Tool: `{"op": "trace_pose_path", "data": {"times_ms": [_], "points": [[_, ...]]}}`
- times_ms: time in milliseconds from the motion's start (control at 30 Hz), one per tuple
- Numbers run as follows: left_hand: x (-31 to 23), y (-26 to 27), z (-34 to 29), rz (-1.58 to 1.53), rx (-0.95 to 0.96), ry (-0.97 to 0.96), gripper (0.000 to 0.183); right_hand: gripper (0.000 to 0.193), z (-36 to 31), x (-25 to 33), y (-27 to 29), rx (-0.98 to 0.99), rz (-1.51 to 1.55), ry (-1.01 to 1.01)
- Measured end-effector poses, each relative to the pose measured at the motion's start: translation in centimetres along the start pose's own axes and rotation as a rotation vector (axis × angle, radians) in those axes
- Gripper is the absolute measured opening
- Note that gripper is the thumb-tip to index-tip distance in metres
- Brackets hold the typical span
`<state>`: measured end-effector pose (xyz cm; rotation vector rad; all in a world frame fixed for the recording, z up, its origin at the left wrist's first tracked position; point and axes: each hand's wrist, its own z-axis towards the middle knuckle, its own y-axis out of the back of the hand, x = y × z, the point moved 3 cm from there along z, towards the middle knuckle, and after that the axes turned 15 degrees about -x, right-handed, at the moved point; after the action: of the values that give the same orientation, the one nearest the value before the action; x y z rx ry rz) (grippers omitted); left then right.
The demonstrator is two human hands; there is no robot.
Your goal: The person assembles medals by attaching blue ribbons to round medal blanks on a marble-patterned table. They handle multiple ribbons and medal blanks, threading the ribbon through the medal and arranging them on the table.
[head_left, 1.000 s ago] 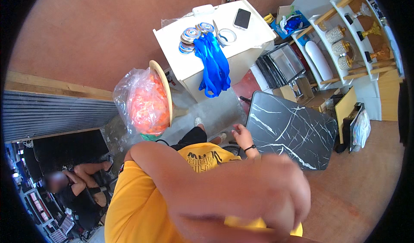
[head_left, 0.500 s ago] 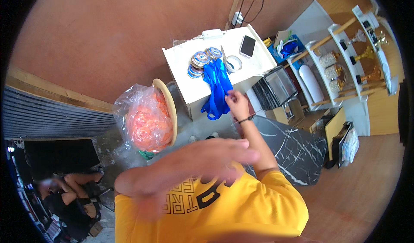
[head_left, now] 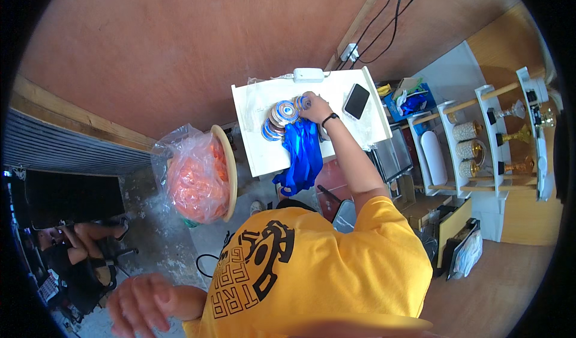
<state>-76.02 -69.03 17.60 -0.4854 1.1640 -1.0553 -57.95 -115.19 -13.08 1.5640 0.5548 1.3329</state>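
Note:
Several round medals [head_left: 285,111] with blue, white and gold faces lie in an overlapping pile on a small white table [head_left: 255,152]. Their blue ribbons [head_left: 303,155] bunch together and hang over the table's near edge. My right hand [head_left: 316,107] is closed around the edge of a medal [head_left: 302,102] at the right of the pile, its fingertips partly hidden. Off to the lower left, away from the table, my left hand [head_left: 141,305] holds nothing, its fingers stretched apart and slightly blurred.
A phone [head_left: 356,101] and a white power adapter [head_left: 308,74] lie on the table. Left of it, a clear bag of orange stuff [head_left: 198,182] leans on a round wooden-rimmed seat [head_left: 223,158]. Trophy shelves [head_left: 459,152] stand right. A seated person [head_left: 78,266] is at far left.
My right hand has moved from the ribbons' right edge up to the medals and closed on one. My left arm has swung from across my chest out to the lower left.

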Motion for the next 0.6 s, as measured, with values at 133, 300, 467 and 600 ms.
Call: {"op": "trace_pose_path", "data": {"times_ms": [133,300,467,600], "points": [[5.7,3.9,1.3,0.128,-0.077,0.028,0.02,0.079,0.8,-0.1,-0.4,0.188,-0.02,0.058],[18.0,12.8,6.1,1.042,-0.418,0.335,0.028,0.065,-0.3,0.1,-0.6,0.0,-0.064,0.176],[29.9,18.3,9.4,0.907,-0.48,0.674,0.044,0.053,-1.4,-0.4,-0.9,-0.111,0.001,0.312],[34.4,20.7,11.5,0.592,-0.641,0.809,0.048,0.045,-1.8,-0.1,-0.8,-0.31,0.053,0.384]]}}
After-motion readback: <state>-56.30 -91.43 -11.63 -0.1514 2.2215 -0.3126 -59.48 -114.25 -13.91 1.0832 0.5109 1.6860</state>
